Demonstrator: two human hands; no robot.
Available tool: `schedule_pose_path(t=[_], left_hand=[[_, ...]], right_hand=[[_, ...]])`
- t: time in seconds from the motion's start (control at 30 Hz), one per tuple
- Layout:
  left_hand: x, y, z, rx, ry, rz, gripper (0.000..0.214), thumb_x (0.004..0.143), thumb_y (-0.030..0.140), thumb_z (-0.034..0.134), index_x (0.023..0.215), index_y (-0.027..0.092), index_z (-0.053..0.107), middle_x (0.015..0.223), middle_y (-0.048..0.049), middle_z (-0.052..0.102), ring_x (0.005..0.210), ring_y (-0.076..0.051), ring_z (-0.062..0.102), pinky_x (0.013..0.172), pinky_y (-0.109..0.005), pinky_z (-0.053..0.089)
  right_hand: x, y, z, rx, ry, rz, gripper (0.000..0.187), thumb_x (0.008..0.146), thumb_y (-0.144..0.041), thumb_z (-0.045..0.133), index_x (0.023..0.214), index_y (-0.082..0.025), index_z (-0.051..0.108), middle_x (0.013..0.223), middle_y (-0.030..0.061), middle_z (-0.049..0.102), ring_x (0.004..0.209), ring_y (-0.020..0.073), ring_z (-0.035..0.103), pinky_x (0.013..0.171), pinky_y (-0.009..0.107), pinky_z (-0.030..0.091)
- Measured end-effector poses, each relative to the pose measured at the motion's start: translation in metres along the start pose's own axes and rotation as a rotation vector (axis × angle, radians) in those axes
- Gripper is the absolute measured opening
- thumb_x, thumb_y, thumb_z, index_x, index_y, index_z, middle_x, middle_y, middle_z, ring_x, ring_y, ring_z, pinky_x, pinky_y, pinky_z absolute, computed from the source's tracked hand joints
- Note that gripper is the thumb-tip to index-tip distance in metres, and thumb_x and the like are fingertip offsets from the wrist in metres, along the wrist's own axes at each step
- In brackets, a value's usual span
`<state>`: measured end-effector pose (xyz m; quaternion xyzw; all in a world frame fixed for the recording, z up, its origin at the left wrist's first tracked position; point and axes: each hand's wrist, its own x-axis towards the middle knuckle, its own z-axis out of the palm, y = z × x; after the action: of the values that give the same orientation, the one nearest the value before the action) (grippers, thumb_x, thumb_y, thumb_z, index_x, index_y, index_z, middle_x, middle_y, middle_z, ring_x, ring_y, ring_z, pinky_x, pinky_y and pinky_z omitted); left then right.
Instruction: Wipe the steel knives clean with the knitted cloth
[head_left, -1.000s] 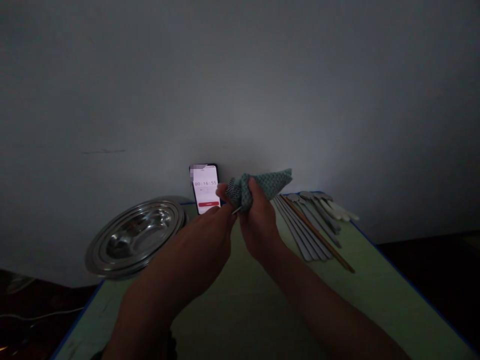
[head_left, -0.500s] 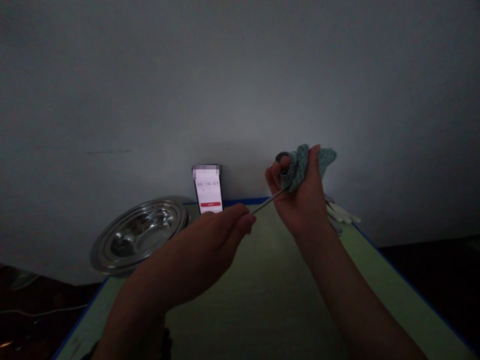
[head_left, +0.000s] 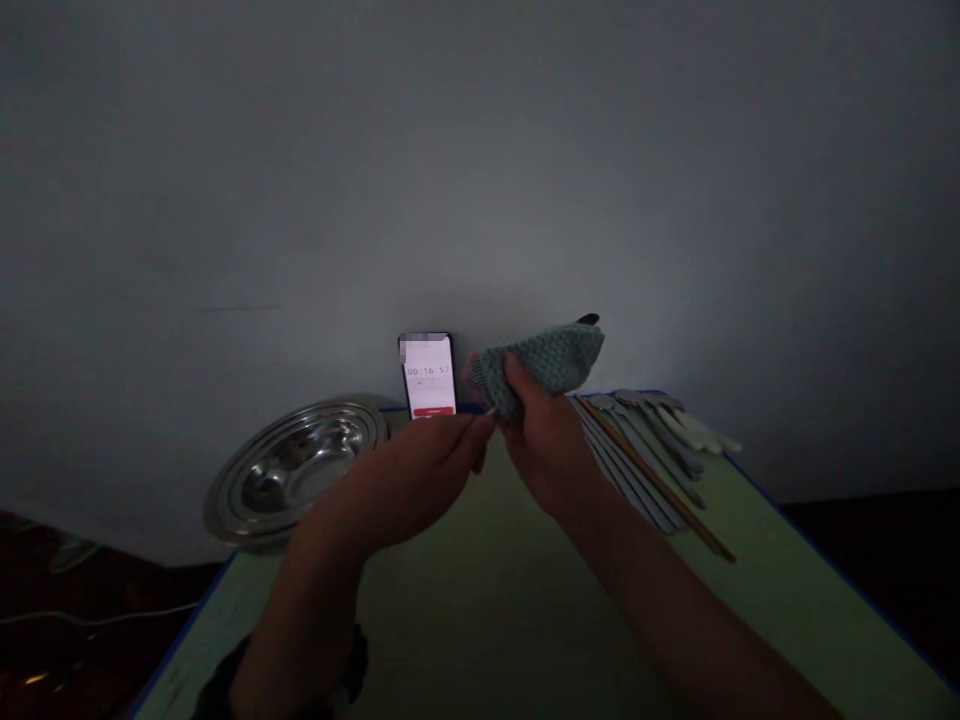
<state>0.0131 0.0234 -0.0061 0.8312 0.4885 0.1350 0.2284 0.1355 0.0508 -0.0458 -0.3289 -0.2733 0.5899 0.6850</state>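
My left hand (head_left: 439, 455) is closed in a pinch on the thin handle of a metal spoon (head_left: 590, 320), with little of that handle showing. My right hand (head_left: 544, 435) grips a green-grey knitted cloth (head_left: 561, 355), wrapped around the spoon, thumb pressed on top. Beyond the cloth's upper right end pokes a dark rounded tip, which looks like the spoon's bowl. The rest of the spoon is hidden by cloth and fingers. Both hands are close together above the table, in front of the wall.
Stacked steel basins (head_left: 225, 500) stand at the table's left. A phone (head_left: 430, 375) showing a timer leans on the wall. Wooden chopsticks (head_left: 667, 490), thin metal sticks (head_left: 630, 475), spoons (head_left: 656, 425) and white-handled pieces (head_left: 697, 430) lie at right. The table (head_left: 480, 600) has blue edging.
My right hand and the cloth have moved left along the handle, closer to my left hand. The cloth now covers most of the spoon. The view shifted slightly, and more utensils show at right.
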Motion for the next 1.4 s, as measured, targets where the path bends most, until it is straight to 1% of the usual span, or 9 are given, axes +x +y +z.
schedule_pose_path(t=[0.1,0.23,0.37,0.5,0.6,0.7,0.83,1.13,1.4], left_hand=[[-0.001,-0.005,0.003,0.024,-0.138,-0.018,0.041,0.094,0.043,0.025,0.073,0.018,0.049,0.066,0.0003,0.055,0.058,-0.014,0.051,0.057,-0.028,0.038],[-0.003,-0.007,0.006,0.063,-0.183,-0.034,0.036,0.092,0.045,0.029,0.084,0.018,0.052,0.076,-0.0025,0.058,0.065,-0.016,0.053,0.060,-0.030,0.039],[-0.005,-0.003,0.003,0.000,-0.131,-0.012,0.038,0.094,0.046,0.026,0.080,0.019,0.049,0.073,-0.0018,0.057,0.064,-0.015,0.053,0.058,-0.029,0.039],[-0.007,0.001,-0.004,-0.053,0.009,0.068,0.033,0.095,0.037,0.024,0.085,0.019,0.051,0.086,-0.0034,0.060,0.077,-0.016,0.057,0.070,-0.029,0.042],[-0.010,0.000,-0.006,-0.026,0.005,0.031,0.036,0.094,0.038,0.025,0.087,0.019,0.054,0.078,-0.0027,0.061,0.074,-0.016,0.056,0.068,-0.028,0.042],[-0.015,-0.003,-0.007,0.035,-0.058,-0.048,0.041,0.093,0.045,0.027,0.082,0.018,0.056,0.065,-0.0008,0.057,0.063,-0.016,0.054,0.060,-0.027,0.040],[-0.021,-0.004,-0.006,0.078,-0.097,-0.101,0.044,0.093,0.051,0.027,0.085,0.019,0.057,0.074,-0.0022,0.061,0.065,-0.017,0.055,0.058,-0.028,0.039],[-0.013,-0.003,-0.001,0.044,0.003,-0.027,0.038,0.095,0.041,0.026,0.099,0.019,0.056,0.090,-0.0066,0.064,0.078,-0.019,0.059,0.070,-0.031,0.043],[-0.022,0.005,0.001,0.031,-0.081,-0.063,0.050,0.093,0.054,0.022,0.086,0.019,0.057,0.079,-0.0031,0.062,0.065,-0.017,0.056,0.058,-0.029,0.039]], right_hand=[[0.017,-0.020,-0.011,0.068,-0.045,0.014,0.010,0.079,-0.026,0.057,0.075,-0.019,0.063,0.078,-0.0017,0.070,0.074,0.0115,0.065,0.075,0.027,0.052],[0.020,-0.040,-0.015,0.168,-0.117,0.021,0.024,0.086,-0.036,0.047,0.082,-0.018,0.063,0.081,0.0031,0.071,0.074,0.0145,0.066,0.071,0.030,0.053],[0.005,-0.023,-0.003,0.114,-0.106,-0.015,0.029,0.087,-0.042,0.045,0.085,-0.020,0.064,0.087,0.0038,0.072,0.087,0.0178,0.067,0.078,0.034,0.053],[-0.012,0.007,0.006,-0.173,-0.131,0.073,0.040,0.080,-0.055,0.049,0.083,-0.021,0.068,0.082,0.0065,0.071,0.101,0.0234,0.062,0.090,0.041,0.048],[-0.013,0.005,0.000,-0.290,-0.074,0.063,0.022,0.073,-0.042,0.065,0.082,-0.022,0.069,0.083,0.0049,0.071,0.110,0.0247,0.058,0.099,0.041,0.040],[0.002,-0.013,-0.013,-0.207,-0.170,-0.055,0.016,0.072,-0.033,0.066,0.082,-0.022,0.069,0.088,0.0051,0.072,0.110,0.0244,0.058,0.097,0.040,0.042],[0.020,-0.028,-0.020,-0.078,-0.215,-0.094,0.017,0.078,-0.036,0.057,0.082,-0.023,0.067,0.098,0.0020,0.071,0.107,0.0201,0.060,0.093,0.037,0.046],[-0.010,0.020,0.005,-0.008,-0.207,0.048,0.032,0.079,-0.047,0.056,0.089,-0.019,0.068,0.086,0.0049,0.072,0.096,0.0201,0.064,0.089,0.037,0.048],[0.019,-0.034,-0.013,0.188,-0.083,-0.150,0.021,0.084,-0.037,0.050,0.077,-0.022,0.064,0.088,0.0007,0.072,0.094,0.0164,0.066,0.091,0.035,0.049]])
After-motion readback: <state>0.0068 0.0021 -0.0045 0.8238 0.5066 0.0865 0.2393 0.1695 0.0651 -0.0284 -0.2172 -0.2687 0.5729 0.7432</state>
